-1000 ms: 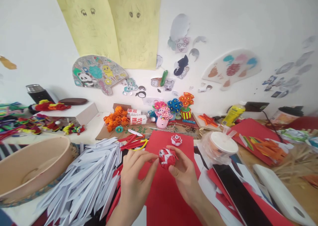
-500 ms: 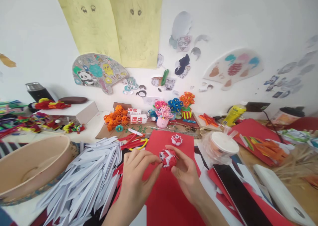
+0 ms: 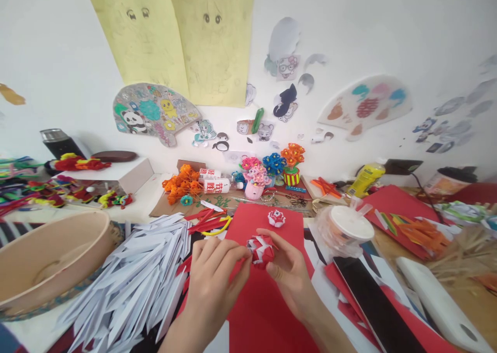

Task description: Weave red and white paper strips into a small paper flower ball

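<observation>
A round folded-paper ball in red and white (image 3: pixel 261 250) is held up between my hands, above a red paper sheet (image 3: pixel 267 306). My right hand (image 3: pixel 291 270) curls around its right side, thumb below and fingers behind. At its left edge, my left hand (image 3: pixel 219 270) pinches with thumb and fingertips; whether it grips the ball or a small piece there I cannot make out. A smaller red and white folded-paper piece (image 3: pixel 276 218) lies on the sheet just beyond the ball.
Left of the hands spreads a heap of white folded paper strips (image 3: pixel 135 275), beside a shallow beige bowl (image 3: pixel 58 254). On the right are a lidded cup in plastic (image 3: pixel 349 226), a black phone (image 3: pixel 375 301) and a white oblong device (image 3: pixel 438 301). Craft flowers (image 3: pixel 256 174) stand behind.
The ball has turned slightly and shifted a little left in my fingers. My left fingertips have closed in at its left edge. Everything else stays in place.
</observation>
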`<state>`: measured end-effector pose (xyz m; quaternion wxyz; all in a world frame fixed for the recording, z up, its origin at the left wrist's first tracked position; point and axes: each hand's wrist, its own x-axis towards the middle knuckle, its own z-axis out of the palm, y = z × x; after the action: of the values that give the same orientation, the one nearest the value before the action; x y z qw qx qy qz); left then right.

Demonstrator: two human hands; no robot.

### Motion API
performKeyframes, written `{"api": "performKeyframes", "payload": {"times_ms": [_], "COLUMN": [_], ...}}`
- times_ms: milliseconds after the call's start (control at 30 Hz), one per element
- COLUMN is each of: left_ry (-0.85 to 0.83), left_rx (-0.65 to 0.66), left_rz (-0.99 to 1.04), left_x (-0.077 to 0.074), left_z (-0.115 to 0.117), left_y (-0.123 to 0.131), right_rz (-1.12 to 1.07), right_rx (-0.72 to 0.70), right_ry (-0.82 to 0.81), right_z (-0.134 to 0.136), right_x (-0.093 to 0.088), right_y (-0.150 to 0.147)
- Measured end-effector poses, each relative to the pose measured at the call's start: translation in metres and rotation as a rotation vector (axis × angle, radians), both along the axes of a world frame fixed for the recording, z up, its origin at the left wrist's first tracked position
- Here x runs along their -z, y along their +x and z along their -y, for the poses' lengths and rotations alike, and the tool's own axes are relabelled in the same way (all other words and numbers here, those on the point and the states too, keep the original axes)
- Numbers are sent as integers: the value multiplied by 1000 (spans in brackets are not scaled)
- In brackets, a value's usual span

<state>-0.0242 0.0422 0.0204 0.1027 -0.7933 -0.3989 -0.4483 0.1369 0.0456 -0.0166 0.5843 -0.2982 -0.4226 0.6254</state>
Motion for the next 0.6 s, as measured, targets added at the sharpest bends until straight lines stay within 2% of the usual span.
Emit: {"api": "performKeyframes", "payload": {"times_ms": [100,233,367,600], "left_ry": [116,146,146,119], "left_rx": [-66,-84,-68,-23], "left_rz": [-32,-42,-48,20], "left_x": [6,13,10,4], "left_z": [3,7,8,12], "left_y": [3,5,8,15], "right_rz": [-12,-59,-75,21], "right_rx": [48,72,80,132], "right_ry": [1,3,-3,42], "right_z": [1,1,1,1], "right_x": [2,5,6,5], "right_y": [-3,-4,-3,-2]}}
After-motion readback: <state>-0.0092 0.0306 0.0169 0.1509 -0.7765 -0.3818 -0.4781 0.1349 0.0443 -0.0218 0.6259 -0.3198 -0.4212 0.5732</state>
